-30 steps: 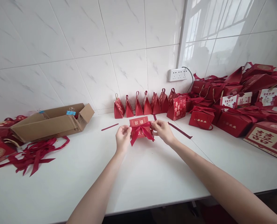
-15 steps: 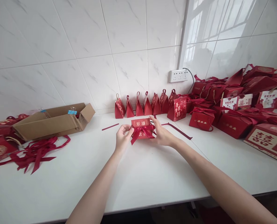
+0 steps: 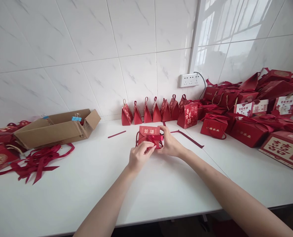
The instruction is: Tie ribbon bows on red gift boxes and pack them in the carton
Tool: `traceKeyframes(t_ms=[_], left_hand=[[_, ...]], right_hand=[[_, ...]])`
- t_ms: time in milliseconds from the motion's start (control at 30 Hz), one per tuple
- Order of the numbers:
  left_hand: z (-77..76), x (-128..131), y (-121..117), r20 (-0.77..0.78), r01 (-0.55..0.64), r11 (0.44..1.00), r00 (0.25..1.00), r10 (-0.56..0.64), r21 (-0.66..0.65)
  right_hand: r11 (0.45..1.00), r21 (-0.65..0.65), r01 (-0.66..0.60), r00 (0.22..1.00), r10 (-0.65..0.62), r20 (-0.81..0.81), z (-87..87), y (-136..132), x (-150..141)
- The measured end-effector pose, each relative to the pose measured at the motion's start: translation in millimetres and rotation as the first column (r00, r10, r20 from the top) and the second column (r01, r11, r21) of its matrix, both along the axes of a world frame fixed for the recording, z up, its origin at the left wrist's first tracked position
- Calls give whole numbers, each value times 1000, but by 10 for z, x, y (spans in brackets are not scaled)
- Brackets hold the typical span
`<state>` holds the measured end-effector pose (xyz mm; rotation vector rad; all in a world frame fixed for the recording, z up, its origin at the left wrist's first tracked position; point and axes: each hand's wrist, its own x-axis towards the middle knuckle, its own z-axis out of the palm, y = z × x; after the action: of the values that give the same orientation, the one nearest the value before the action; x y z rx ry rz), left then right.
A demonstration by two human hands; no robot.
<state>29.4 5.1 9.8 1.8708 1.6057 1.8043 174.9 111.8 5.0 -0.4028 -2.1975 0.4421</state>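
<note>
A small red gift box (image 3: 149, 131) with gold characters sits on the white counter (image 3: 146, 191), wrapped by a red ribbon (image 3: 154, 141) tied at its front. My left hand (image 3: 138, 156) is in front of the box, its fingers pinching the ribbon. Against the box's right side rests my right hand (image 3: 170, 144), fingers curled onto the ribbon there.
A row of small red pyramid boxes (image 3: 152, 112) lines the tiled wall. Many larger red boxes (image 3: 250, 112) are piled at the right. An open cardboard carton (image 3: 55, 128) and loose red ribbons (image 3: 38, 161) lie at the left. Two ribbon strips (image 3: 115, 134) lie near the box.
My left hand has moved from the box's left side to its front and pinched the ribbon. The bow's hanging tails are now gathered under the fingers. The right hand stays at the box's right.
</note>
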Motion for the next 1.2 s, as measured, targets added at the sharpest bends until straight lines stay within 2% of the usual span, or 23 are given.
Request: traceKeyframes(t_ms=[67, 200, 267, 333, 400, 433, 500, 567, 667, 733, 767, 800, 833, 900, 967, 1000, 1033, 1067, 1200], left_hand=[[-8, -22, 0, -59, -32, 999, 998, 34, 40], [-2, -46, -12, -300, -37, 987, 950, 83, 157], [5, -34, -20, -319, -22, 985, 945, 77, 174], [14, -18, -21, -230, -24, 987, 971, 60, 156], [33, -20, -9, 3, -91, 992, 996, 91, 90], [46, -32, 3, 151, -137, 990, 980, 130, 37], [75, -80, 37, 387, -204, 976, 896, 218, -78], [93, -147, 76, 490, -202, 964, 831, 263, -174], [81, -248, 130, 564, -181, 954, 773, 289, -240], [51, -307, 159, 612, -196, 951, 730, 304, -239], [35, -333, 171, 630, -207, 950, 713, 309, -232], [22, -357, 182, 643, -218, 949, 698, 315, -228], [12, -377, 190, 657, -226, 947, 682, 320, -226], [4, -403, 198, 680, -235, 944, 655, 329, -230], [10, -411, 196, 694, -231, 944, 640, 329, -235], [13, -411, 192, 698, -224, 946, 638, 325, -235], [16, -409, 187, 701, -215, 948, 638, 317, -232], [16, -408, 183, 702, -207, 951, 641, 310, -232], [-3, -414, 173, 665, -180, 948, 678, 313, -263]], right_hand=[[1000, -8, -7, 1000, 7, -3, 11, -2, 5], [999, -31, -12, 1000, 13, 8, 36, -16, 14], [999, -42, -14, 1000, 14, 9, 46, -22, 17], [999, -52, -13, 1000, 13, 4, 51, -21, 19], [998, -58, -11, 1000, 11, -7, 55, -14, 23], [998, -62, -11, 1000, 10, -14, 56, -11, 25], [997, -72, -23, 999, 21, -28, 62, -9, 32], [996, -82, -40, 999, 37, -32, 74, -15, 42], [994, -93, -51, 998, 47, -46, 110, -28, 62], [980, -195, -40, 996, 24, -83, 146, -28, 75], [955, -293, -37, 993, 2, -118, 166, -24, 80], [907, -418, -49, 986, -23, -166, 186, -18, 82], [828, -554, -89, 974, -44, -221, 207, -12, 83], [588, -772, -241, 938, -64, -342, 251, -6, 82], [324, -847, -421, 891, -29, -454, 300, -18, 82], [232, -842, -487, 866, 1, -500, 329, -35, 85], [179, -827, -533, 843, 32, -536, 361, -58, 91], [162, -812, -561, 827, 62, -559, 397, -89, 98], [220, -813, -540, 842, 126, -525, 537, -230, 125]])
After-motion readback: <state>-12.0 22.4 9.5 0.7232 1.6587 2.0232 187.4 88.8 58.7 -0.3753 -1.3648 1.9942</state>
